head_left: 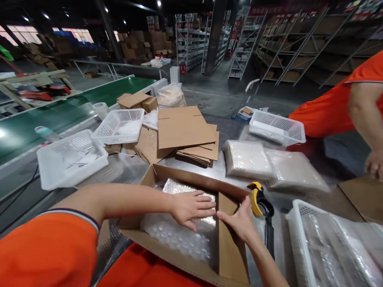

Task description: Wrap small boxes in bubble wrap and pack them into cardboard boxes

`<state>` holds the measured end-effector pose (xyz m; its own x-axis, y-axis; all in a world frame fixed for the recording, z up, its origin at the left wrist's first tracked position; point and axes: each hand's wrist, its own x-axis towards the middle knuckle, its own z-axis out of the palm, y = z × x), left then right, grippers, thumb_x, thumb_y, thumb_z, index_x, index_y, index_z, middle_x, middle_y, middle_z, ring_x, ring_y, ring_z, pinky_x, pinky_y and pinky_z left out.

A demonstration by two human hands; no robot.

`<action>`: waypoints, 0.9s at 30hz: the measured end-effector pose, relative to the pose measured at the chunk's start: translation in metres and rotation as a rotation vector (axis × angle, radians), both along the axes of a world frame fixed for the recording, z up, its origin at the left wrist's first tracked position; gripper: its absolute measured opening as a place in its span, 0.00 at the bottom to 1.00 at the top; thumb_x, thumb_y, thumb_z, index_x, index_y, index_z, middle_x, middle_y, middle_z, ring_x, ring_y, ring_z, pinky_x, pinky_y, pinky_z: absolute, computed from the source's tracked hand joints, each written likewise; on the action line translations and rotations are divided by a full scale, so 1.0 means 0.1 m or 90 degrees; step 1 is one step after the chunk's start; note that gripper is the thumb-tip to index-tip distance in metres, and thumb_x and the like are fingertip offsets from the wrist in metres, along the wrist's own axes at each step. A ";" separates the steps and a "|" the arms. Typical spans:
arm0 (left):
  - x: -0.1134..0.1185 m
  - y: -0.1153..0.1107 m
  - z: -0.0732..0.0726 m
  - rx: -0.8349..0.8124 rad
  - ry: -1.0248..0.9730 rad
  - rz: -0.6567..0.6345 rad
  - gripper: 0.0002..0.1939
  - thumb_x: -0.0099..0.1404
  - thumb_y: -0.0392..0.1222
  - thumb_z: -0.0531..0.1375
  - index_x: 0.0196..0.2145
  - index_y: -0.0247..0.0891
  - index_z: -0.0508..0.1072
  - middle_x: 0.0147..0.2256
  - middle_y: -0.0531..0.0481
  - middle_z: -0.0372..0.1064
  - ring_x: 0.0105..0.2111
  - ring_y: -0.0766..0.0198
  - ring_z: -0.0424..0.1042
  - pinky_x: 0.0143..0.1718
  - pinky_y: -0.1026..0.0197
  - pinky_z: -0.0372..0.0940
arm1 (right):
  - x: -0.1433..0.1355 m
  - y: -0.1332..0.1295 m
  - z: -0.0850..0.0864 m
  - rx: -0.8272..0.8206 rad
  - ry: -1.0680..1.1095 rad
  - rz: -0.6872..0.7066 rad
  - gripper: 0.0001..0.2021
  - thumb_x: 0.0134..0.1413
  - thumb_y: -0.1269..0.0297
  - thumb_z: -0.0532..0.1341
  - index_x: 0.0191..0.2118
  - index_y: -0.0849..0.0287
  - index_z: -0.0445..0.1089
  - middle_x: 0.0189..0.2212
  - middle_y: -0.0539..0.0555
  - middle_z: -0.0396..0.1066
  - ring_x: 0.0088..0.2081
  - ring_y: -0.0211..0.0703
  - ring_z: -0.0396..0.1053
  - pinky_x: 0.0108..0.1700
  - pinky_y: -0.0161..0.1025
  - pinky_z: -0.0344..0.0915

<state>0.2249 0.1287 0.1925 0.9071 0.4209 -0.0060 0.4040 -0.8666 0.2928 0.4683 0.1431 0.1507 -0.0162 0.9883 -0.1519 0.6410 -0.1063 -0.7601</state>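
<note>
An opened cardboard box [167,252] lies in front of me, with clear bubble wrap [179,239] inside. My left hand [193,207] rests flat on the wrap, palm down, its fingers stretched toward the right end. What lies under the wrap cannot be made out. At that end, a brown cardboard flap [230,251] leans into the box. My right hand [241,221] grips this end, thumb on the inner side and fingers around the edge by the far corner. A yellow and black tape dispenser [261,203] lies just beyond the right hand.
Flat cardboard [182,127] is piled behind the box. White baskets stand at left [72,159] and right [296,243]. Bubble-wrapped packs [248,159] lie at the right rear. A green conveyor belt [74,103] runs along the left. A co-worker's arm [366,107] is at far right.
</note>
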 end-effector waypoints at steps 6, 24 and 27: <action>0.02 -0.22 -0.23 0.008 -0.029 0.012 0.38 0.68 0.58 0.52 0.68 0.33 0.53 0.67 0.33 0.51 0.67 0.44 0.51 0.67 0.39 0.44 | 0.11 0.00 -0.02 -0.064 0.192 -0.022 0.50 0.30 0.43 0.71 0.58 0.55 0.48 0.56 0.65 0.63 0.59 0.68 0.60 0.61 0.64 0.58; 0.02 -0.19 -0.27 -0.055 0.070 0.142 0.46 0.62 0.67 0.56 0.66 0.34 0.53 0.68 0.30 0.48 0.66 0.33 0.48 0.63 0.31 0.46 | -0.01 0.00 -0.06 -0.117 0.267 -0.091 0.42 0.32 0.49 0.74 0.55 0.54 0.59 0.51 0.58 0.71 0.52 0.59 0.70 0.56 0.56 0.67; 0.05 -0.21 -0.25 -0.078 0.099 0.183 0.50 0.61 0.68 0.57 0.69 0.34 0.48 0.69 0.28 0.40 0.66 0.30 0.48 0.62 0.30 0.47 | -0.03 -0.01 -0.07 -0.097 0.253 -0.100 0.43 0.32 0.48 0.73 0.56 0.55 0.59 0.53 0.59 0.69 0.53 0.58 0.68 0.58 0.56 0.65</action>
